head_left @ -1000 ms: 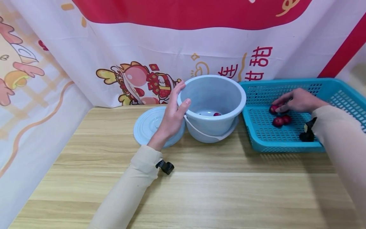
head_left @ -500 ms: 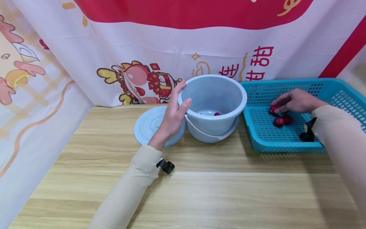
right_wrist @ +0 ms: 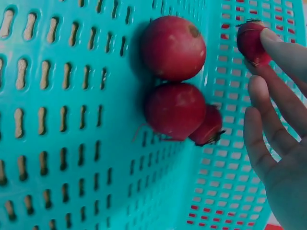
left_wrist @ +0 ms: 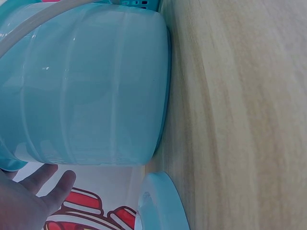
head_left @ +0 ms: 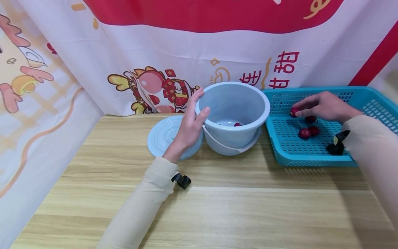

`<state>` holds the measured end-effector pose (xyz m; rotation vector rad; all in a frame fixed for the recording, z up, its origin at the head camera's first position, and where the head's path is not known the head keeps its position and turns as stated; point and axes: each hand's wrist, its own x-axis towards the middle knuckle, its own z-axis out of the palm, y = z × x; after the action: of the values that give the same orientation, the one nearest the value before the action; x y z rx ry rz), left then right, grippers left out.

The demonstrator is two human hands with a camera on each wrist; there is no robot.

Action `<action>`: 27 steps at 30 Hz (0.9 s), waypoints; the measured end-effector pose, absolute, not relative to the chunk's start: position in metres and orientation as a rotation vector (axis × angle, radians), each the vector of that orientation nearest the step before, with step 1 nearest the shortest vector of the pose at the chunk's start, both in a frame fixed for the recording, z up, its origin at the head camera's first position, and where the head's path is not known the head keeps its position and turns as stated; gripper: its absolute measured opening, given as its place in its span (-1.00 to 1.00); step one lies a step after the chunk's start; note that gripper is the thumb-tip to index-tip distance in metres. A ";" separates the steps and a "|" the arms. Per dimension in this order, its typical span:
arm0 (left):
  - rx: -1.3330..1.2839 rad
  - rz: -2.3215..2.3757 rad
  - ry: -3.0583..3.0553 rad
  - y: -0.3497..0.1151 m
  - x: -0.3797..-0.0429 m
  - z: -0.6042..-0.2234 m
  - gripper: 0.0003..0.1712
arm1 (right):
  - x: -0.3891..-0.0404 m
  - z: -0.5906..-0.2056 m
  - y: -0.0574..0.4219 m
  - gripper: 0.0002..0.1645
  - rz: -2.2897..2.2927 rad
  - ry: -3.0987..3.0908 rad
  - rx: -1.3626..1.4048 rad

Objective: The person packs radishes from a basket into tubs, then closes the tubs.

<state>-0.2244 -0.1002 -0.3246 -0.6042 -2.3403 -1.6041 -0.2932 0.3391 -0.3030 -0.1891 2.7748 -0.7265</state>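
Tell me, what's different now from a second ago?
The right hand, already grasping one round red item, has raised it and carried it slightly left, inside the basket. Another round red item now shows below that hand. Nothing was visibly let go. The left hand stays against the bucket; the lid and front red pair stay put.

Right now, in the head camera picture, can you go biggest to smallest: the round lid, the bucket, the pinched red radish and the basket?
Teal basket, partly covered
Light blue bucket
Round lid, partly covered
Pinched red radish
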 end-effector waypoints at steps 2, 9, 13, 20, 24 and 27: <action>-0.600 -1.604 -2.344 -0.100 -0.224 -0.325 -0.19 | -0.292 -0.300 0.333 -0.22 -0.749 2.780 -0.196; -0.600 -1.608 -2.339 -0.100 -0.224 -0.325 -0.20 | -0.286 -0.289 0.313 -0.19 -0.830 2.801 -0.185; -0.606 -1.610 -2.339 -0.099 -0.224 -0.325 -0.21 | -0.283 -0.283 0.303 -0.19 -0.887 2.829 -0.185; -0.604 -1.612 -2.342 -0.099 -0.224 -0.325 -0.19 | -0.278 -0.270 0.283 -0.20 -0.975 2.914 -0.235; -0.602 -1.609 -2.346 -0.099 -0.224 -0.325 -0.20 | -0.275 -0.263 0.271 -0.19 -1.016 2.960 -0.254; -0.606 -1.610 -2.342 -0.099 -0.224 -0.325 -0.20 | -0.272 -0.258 0.260 -0.21 -1.058 2.998 -0.281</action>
<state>-0.2243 -0.0994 -0.3248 -0.6061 -2.3419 -1.6102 -0.2722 0.2604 -0.2579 -0.2809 2.9975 -1.0579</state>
